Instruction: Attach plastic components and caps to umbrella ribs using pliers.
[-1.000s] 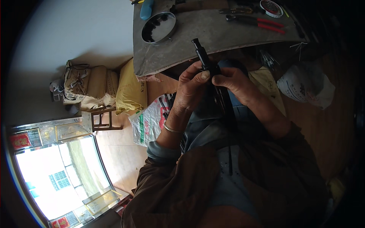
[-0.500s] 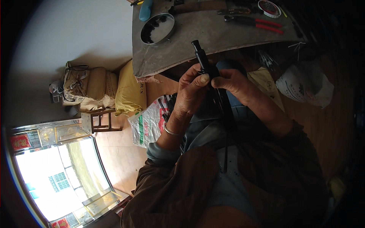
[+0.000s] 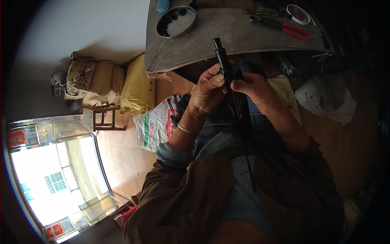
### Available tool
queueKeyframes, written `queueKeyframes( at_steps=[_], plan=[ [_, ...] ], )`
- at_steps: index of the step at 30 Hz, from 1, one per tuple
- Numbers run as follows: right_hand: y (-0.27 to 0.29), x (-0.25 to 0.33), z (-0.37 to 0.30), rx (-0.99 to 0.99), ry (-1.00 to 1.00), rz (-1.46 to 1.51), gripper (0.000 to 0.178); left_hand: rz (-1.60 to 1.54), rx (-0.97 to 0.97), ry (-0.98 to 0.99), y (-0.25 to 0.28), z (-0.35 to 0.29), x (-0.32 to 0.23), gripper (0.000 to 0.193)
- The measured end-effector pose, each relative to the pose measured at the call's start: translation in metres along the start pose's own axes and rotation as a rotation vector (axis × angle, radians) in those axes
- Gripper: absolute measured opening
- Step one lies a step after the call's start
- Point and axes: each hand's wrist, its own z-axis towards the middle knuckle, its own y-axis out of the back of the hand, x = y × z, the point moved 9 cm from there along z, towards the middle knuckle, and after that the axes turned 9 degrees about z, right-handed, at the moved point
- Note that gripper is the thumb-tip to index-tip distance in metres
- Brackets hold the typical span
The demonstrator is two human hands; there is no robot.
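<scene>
Between my hands I hold a slim black thing that looks like a folded umbrella frame (image 3: 222, 59), its rounded end pointing up toward the table. Thin dark ribs run from it down toward my lap, and one long strip hangs over my clothes. My left hand (image 3: 208, 90), with a bangle at the wrist, is closed round its left side, thumb on a collar. From the right, my right hand (image 3: 256, 90) grips the bundle just below that collar with the thumb on top. My fingers on the far side are hidden.
Ahead stands a grey-covered table (image 3: 211, 28) with a round metal bowl (image 3: 161, 34), red-handled pliers (image 3: 295, 32) and a small red-and-white dish (image 3: 298, 14). A printed plastic bag (image 3: 152, 126) of dark rods lies left, near a wooden stool (image 3: 106, 118). A white sack (image 3: 321, 97) stands right.
The view has shifted slightly, so the table sits higher in it. Both hands keep hold of the frame, and its long hanging strip now reaches further right over my lap.
</scene>
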Motion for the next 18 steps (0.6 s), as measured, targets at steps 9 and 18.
queueKeyframes(
  at_steps=[9,18],
  plan=[
    [0.01,0.001,-0.001,-0.07,0.03,-0.077,0.033,0.018,-0.113,-0.051,-0.003,0.0,-0.001,0.033],
    [0.006,0.012,-0.004,-0.078,0.098,-0.152,0.034,-0.049,-0.052,-0.081,0.003,0.0,0.001,0.024]
  ],
)
